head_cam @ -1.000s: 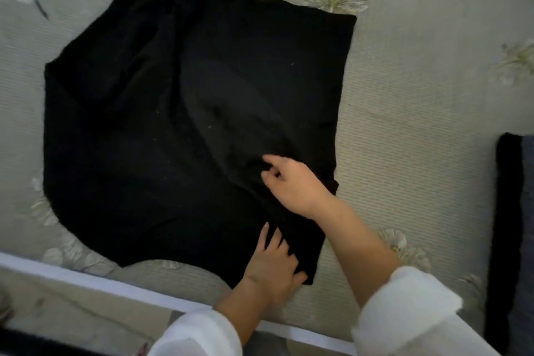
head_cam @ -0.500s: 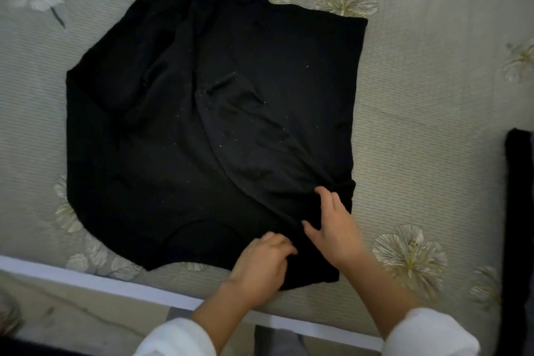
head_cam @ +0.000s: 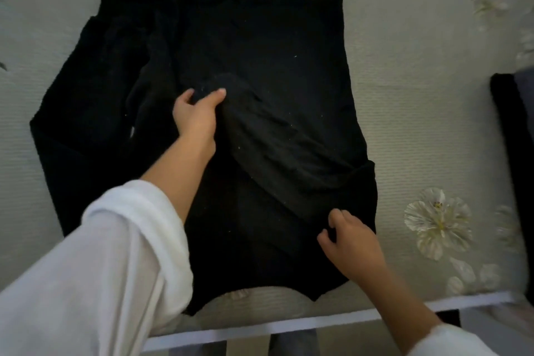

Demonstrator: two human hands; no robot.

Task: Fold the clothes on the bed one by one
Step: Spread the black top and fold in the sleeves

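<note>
Here, left hand gripping rumpled sleeve, right hand pinching black garment — soft, lint-flecked.

A black garment lies spread flat on the bed, partly folded, with its near hem close to the bed's edge. One sleeve lies diagonally across its middle, and its left side is bunched in loose creases.

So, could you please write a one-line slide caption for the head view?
Left hand grips the sleeve of a black garment on the floral bed; right hand pinches it near its right edge.
</note>
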